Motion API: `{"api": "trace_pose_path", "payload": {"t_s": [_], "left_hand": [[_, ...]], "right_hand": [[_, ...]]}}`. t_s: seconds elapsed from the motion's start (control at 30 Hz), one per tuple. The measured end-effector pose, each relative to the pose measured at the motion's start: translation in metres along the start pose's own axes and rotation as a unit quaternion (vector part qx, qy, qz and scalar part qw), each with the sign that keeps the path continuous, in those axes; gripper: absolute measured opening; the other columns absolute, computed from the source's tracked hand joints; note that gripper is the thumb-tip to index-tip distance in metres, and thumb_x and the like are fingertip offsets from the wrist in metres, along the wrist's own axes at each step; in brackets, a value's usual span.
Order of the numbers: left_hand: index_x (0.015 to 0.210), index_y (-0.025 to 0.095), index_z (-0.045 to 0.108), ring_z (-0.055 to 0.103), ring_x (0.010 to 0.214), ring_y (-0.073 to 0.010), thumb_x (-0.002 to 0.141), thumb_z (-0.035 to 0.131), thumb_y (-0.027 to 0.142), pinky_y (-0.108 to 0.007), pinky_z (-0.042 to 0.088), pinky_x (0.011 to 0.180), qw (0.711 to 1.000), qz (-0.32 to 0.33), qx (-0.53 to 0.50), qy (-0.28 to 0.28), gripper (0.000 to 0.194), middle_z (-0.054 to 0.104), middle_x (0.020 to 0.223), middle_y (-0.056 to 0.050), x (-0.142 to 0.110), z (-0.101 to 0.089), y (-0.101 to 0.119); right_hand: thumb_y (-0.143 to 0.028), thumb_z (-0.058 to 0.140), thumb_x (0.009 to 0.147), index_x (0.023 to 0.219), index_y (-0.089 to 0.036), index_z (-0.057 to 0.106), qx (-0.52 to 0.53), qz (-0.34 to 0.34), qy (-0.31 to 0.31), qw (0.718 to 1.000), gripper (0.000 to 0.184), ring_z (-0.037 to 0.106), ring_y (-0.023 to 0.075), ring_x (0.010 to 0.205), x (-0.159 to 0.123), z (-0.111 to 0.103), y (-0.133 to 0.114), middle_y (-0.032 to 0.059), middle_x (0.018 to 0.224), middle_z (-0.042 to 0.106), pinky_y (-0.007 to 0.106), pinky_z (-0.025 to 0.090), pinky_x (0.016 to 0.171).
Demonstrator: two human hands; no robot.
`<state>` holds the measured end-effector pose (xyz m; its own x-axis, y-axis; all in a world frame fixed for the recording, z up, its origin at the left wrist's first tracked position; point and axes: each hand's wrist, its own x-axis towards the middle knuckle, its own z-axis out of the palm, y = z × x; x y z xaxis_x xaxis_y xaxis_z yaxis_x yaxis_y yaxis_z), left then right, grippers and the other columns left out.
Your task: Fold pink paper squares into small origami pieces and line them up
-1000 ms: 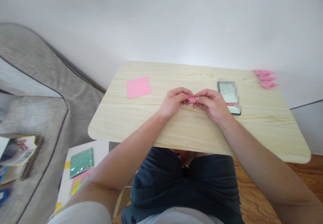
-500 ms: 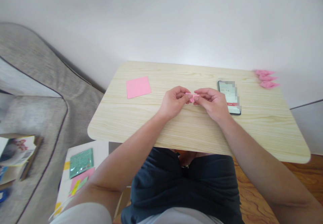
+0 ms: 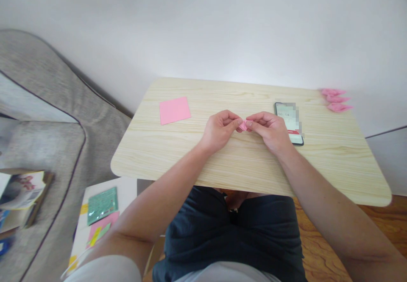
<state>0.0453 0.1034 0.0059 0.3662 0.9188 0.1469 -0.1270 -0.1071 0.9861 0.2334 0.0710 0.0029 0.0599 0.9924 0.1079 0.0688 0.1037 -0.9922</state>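
Pink paper (image 3: 243, 125) has shifted slightly between the hands (image 3: 219, 131) (image 3: 271, 132).

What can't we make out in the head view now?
Head view, all:
Held pink paper: most folds; left grip and right grip cover them.
Phone: right side, pixelated; lower left, behind right grip.
Pink folded pieces: creases; too small, blurred.
Blue item: identity; cut off by left edge.

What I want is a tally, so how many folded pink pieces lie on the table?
3, by the far right corner: back piece, middle piece, front piece. Others may be hidden beneath.
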Motion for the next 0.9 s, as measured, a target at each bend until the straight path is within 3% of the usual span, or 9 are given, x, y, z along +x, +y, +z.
{"api": "trace_pose_path", "payload": {"t_s": [0.33, 0.5, 0.9], "left_hand": [[0.086, 0.014, 0.070, 0.073, 0.075, -0.0157, 0.091, 0.074, 0.038, -0.029, 0.057, 0.076, 1.000, 0.011, 0.011, -0.006, 0.024, 0.078, 0.080, -0.006, 0.0009, -0.0013, -0.0016], [0.097, 0.013, 0.072, 0.072, 0.075, -0.0136, 0.086, 0.072, 0.026, -0.025, 0.055, 0.073, 1.000, 0.007, 0.008, -0.003, 0.016, 0.077, 0.081, -0.004, 0.0012, -0.0009, -0.0005], [0.085, 0.015, 0.071, 0.071, 0.070, -0.0119, 0.083, 0.064, 0.015, -0.024, 0.055, 0.070, 0.998, 0.017, 0.049, 0.031, 0.008, 0.076, 0.074, -0.002, 0.0002, 0.0011, 0.0010]], "right_hand": [[-0.040, 0.088, 0.078, 0.087, -0.025, 0.077, -0.033, -0.027, 0.018, 0.999, 0.021, 0.070, 0.0178, 0.072, -0.0019, 0.0010, 0.0007, 0.0023, 0.080, 0.078, 0.032, 0.055, 0.066], [-0.035, 0.090, 0.075, 0.084, -0.024, 0.076, 0.002, -0.004, 0.029, 1.000, 0.021, 0.068, 0.0158, 0.067, 0.0009, -0.0005, 0.0025, 0.0002, 0.074, 0.075, 0.031, 0.053, 0.064], [-0.041, 0.089, 0.077, 0.081, -0.024, 0.075, -0.072, -0.069, 0.051, 0.994, 0.023, 0.059, 0.0136, 0.059, -0.0022, 0.0043, 0.0006, 0.0000, 0.070, 0.072, 0.029, 0.046, 0.055]]}}
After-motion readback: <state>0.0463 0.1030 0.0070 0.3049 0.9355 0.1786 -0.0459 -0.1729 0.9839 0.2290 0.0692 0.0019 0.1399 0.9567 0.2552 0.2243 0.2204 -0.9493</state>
